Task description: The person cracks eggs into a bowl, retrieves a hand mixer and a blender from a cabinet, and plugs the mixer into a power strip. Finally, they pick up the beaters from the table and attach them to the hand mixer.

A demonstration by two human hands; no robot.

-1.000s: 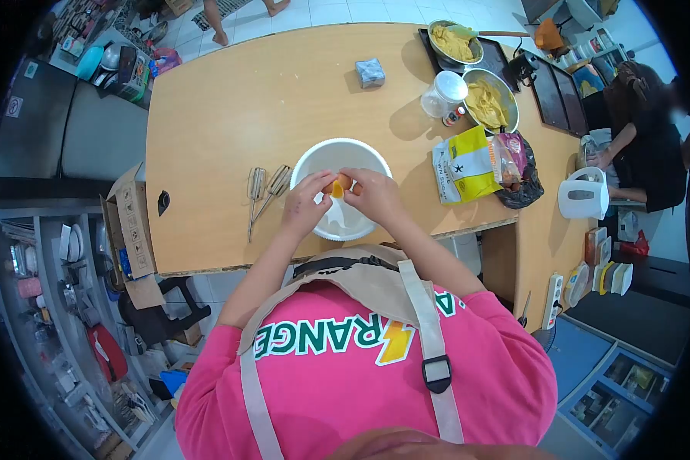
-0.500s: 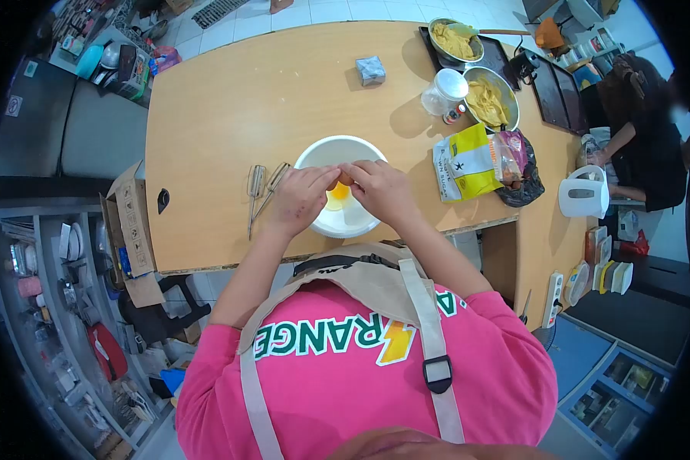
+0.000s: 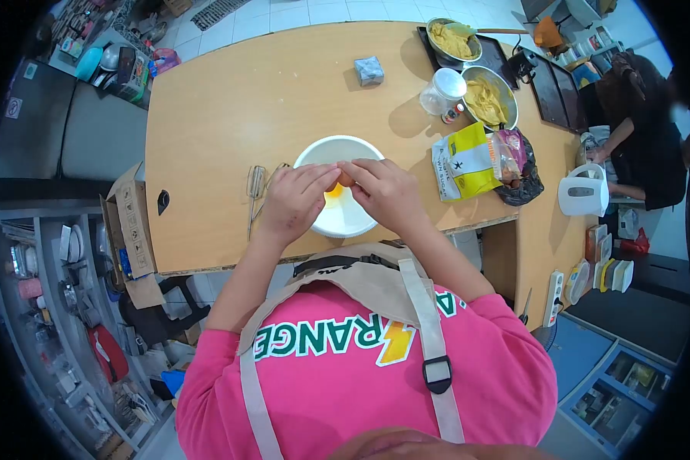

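Over a white bowl (image 3: 345, 224) my left hand (image 3: 295, 201) and my right hand (image 3: 387, 195) meet, fingertips together around a brown egg (image 3: 346, 179). Both hands are closed on the shell, which is mostly covered by my fingers. Yellow yolk (image 3: 335, 191) shows in the bowl beneath them. Two metal beaters (image 3: 254, 188) lie on the table just left of my left hand, one partly hidden by it. To the right of my right hand stands a yellow and white bag (image 3: 468, 162).
On the wooden table (image 3: 207, 115) are a small wrapped block (image 3: 369, 71), a clear jar (image 3: 442, 92) and two bowls of yellow dough (image 3: 484, 101). A white jug (image 3: 583, 193) stands right. Another person (image 3: 644, 138) works at the far right.
My left hand has shifted slightly left and now covers more of one beater. Both hands remain on the egg above the bowl.
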